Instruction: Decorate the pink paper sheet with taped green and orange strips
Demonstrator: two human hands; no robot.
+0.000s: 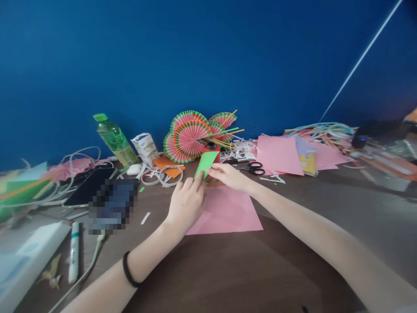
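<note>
We observe two bare hands working at a dark table. The green paper strip (206,163) slants over the far edge of the pink sheet (228,212), its far end overlapping the red object (216,158) with a black round top. Left hand (185,202): a fingertip touches the strip's near end; the other fingers curl close together, and we cannot tell whether the thumb grips. Right hand (230,175): fingers nearly together, tips at the strip's right edge; we cannot tell whether they pinch it.

Behind the red object, pink-and-green paper fans (192,138) stand near the blue wall (202,56). We record black-handled scissors (256,168) to the right, between the strip and the pink papers (278,154). To the left we note an orange paper piece (169,167), a carton (146,148) and a tilted green bottle (117,141)
</note>
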